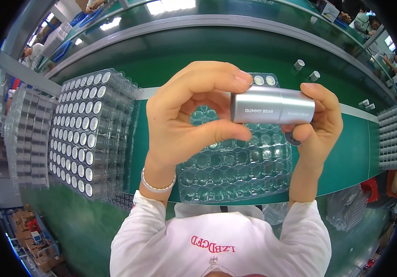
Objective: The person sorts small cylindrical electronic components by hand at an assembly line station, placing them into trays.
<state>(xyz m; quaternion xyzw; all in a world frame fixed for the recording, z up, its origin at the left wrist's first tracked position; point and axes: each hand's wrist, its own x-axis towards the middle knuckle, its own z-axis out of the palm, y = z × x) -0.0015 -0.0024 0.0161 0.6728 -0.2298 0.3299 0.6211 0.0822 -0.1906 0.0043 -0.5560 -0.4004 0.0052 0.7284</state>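
Note:
A silver metal cylinder (257,107) lies level between my hands above the bench, with a seam across it and pale lettering on both sections. My left hand (184,111) is closed on its left end between thumb and fingers. On the right end, my right hand (320,113) grips with the thumb and fingers. A small dark round piece (292,138) shows at the fingers of that hand; how it is held is hidden. Below the hands sits a clear plastic tray (221,177) with rows of round wells. White-topped cylinders (264,81) stand at its far end.
Stacked clear trays full of white-topped cylinders (80,134) rise at the left. More stacked cylinders (392,138) stand at the far right. Several loose silver cylinders (299,64) are on the green bench (346,143). A metal rail (207,31) crosses behind; people work beyond it.

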